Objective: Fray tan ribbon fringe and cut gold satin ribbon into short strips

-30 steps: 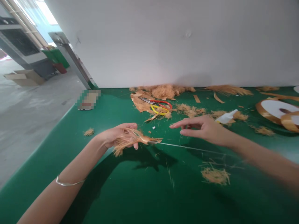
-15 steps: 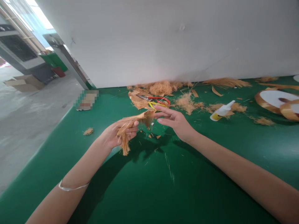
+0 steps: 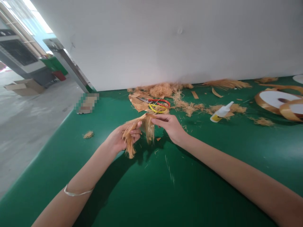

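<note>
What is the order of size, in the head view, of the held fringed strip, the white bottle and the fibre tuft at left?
1. Fringed strip, largest
2. White bottle
3. Fibre tuft, smallest

A pale wall (image 3: pixel 151 47) stands behind the green table (image 3: pixel 165 195); at the wall's left edge there is a metal post (image 3: pixel 72 67); beyond it, on the grey floor (image 3: pixel 21 126), an open carton (image 3: pixel 26 88) sits near a green bin (image 3: pixel 55 65); daylight comes brightly through the window (image 3: pixel 42 22) at upper left.

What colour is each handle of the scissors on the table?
The far handle is red and the near handle is yellow, best seen in the head view.
</note>
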The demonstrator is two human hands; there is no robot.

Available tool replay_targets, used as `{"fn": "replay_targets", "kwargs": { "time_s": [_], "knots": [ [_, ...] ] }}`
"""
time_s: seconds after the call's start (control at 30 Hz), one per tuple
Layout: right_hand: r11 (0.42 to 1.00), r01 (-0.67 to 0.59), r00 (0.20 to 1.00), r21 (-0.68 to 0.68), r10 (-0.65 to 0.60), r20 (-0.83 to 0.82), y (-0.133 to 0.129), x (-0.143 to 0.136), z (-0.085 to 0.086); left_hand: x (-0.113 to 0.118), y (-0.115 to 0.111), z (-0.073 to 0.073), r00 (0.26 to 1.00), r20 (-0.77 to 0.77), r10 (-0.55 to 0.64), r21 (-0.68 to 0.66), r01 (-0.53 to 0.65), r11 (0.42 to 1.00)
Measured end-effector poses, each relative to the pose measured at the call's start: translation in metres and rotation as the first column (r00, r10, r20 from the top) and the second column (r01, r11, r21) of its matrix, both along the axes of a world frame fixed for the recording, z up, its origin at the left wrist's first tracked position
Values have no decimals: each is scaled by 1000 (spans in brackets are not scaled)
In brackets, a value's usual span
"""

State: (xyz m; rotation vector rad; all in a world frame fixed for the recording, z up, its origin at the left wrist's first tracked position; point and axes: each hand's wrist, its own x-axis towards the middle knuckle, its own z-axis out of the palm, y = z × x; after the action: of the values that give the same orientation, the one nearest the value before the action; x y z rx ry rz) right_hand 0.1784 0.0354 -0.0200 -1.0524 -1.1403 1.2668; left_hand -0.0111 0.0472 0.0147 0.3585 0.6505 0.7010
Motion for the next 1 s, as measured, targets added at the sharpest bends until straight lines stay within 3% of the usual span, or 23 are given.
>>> {"fn": "replay_targets", "kwargs": {
  "time_s": [0.33, 0.47, 0.63, 0.8, 0.9, 1.0],
  "knots": [
    [990, -30, 993, -139, 14, -121, -5, -4, 3, 11, -1, -4, 991, -57, 125, 54, -122, 991],
    [970, -45, 984, -239, 2, -176, -10, -6, 7, 15, -2, -8, 977, -138, 165, 188, -138, 972],
    [960, -94, 962, -265, 19, -273, -13, -5, 6, 20, -7, -16, 917, -275, 288, 409, -160, 898],
    [949, -128, 948, -288, 32, -316, -14, -4, 4, 25, -16, -12, 807, -296, 511, 597, -261, 758],
    [940, -152, 929, -307, 30, -369, -16, -4, 6, 22, -22, -10, 687, -380, 620, 754, -159, 638],
    [938, -172, 914, -301, 38, -403, -18, -4, 8, 15, -25, -11, 533, -422, 734, 879, 42, 475]
  ]
}}
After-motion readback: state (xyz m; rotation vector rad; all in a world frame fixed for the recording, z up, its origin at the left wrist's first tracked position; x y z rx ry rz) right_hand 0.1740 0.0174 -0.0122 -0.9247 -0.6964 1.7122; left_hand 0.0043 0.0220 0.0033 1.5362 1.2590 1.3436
